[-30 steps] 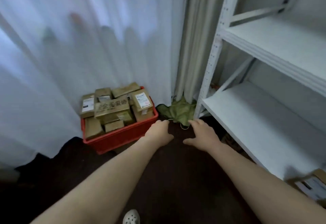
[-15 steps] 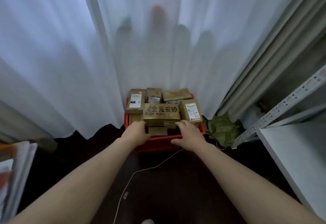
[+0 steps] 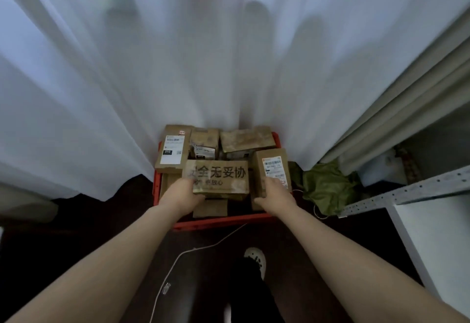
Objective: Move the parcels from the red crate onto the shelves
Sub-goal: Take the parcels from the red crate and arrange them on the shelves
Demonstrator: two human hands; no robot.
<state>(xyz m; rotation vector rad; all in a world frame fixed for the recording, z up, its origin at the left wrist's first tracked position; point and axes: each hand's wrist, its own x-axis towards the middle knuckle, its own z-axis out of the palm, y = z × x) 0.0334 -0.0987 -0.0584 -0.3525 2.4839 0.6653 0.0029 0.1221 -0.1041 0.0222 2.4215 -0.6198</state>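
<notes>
The red crate [image 3: 218, 221] stands on the dark floor against the white curtain, packed with several brown cardboard parcels. On top lies a wide parcel printed with large black characters [image 3: 218, 176]. My left hand [image 3: 183, 196] grips its lower left corner, thumb under the front edge. My right hand [image 3: 275, 193] rests on the lower part of a labelled parcel [image 3: 273, 167], just beside the printed parcel's right end, fingers fairly straight. The white shelf [image 3: 437, 236] is at the right edge.
A perforated grey shelf upright [image 3: 407, 191] slants across the right. A crumpled green cloth [image 3: 328, 188] lies between crate and shelf. A white cable [image 3: 203, 246] runs over the floor in front of the crate. My shoe [image 3: 255, 259] is below it.
The view has swung left from the shelves to the crate. Both hands have reached forward into it; the left now holds the printed parcel's corner and the right lies on the labelled parcel.
</notes>
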